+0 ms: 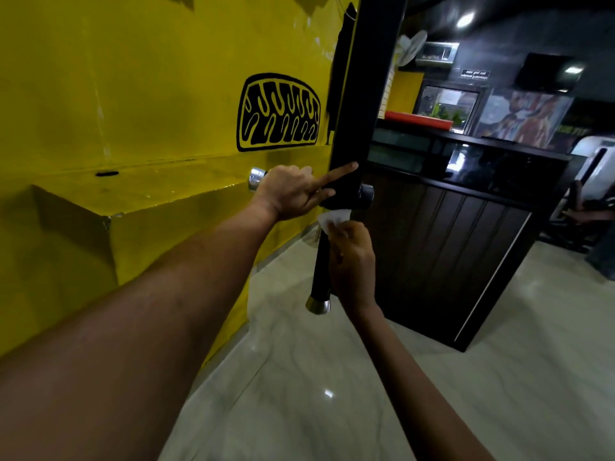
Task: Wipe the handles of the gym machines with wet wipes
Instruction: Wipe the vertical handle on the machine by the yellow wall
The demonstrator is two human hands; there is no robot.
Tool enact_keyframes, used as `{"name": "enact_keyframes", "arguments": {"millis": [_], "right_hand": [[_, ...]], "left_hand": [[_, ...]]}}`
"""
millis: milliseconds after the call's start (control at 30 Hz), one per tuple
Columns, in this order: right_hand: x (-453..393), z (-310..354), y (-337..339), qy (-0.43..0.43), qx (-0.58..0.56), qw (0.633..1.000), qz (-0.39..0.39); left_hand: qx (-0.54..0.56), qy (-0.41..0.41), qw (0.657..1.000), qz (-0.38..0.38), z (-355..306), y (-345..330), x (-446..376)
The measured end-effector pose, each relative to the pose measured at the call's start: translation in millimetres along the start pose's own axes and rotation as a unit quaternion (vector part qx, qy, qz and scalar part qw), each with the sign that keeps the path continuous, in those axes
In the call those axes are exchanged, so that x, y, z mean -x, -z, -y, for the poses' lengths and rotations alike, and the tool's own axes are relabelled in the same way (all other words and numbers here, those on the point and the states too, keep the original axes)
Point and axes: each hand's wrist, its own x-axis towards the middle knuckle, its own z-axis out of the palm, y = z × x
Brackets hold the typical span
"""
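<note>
While mid-wipe, judged early: right hand (351, 261) pinches wipe (334, 218) against top of lower handle (320, 267), just under black post (352, 104). Left hand (293, 191) curls round upper bar (258, 179), forefinger straight on post. Rest of handle, bar, other machines likely left. Yellow wall (133, 94) close left; dark counter (466, 227) right; floor (332, 394) open near.
</note>
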Motion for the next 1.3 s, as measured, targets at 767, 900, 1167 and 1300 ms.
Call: {"name": "enact_keyframes", "arguments": {"millis": [767,900,1167,1300], "right_hand": [[38.1,0.9,15.2,-0.033,-0.036,0.999,0.005],[2.1,6.6,14.0,0.015,0.035,0.999,-0.015],[38.5,6.4,-6.8,0.069,0.177,0.976,0.105],[46.8,19.8,3.6,0.059,0.118,0.98,0.149]], "left_hand": [[-0.003,-0.007,1.0,-0.027,-0.5,0.3,0.4],[-0.003,-0.003,1.0,-0.019,-0.5,0.3,-1.4],[-0.01,-0.008,1.0,-0.016,-0.4,-1.1,-0.6],[-0.006,-0.006,1.0,-0.018,0.6,-1.5,0.0]]}}
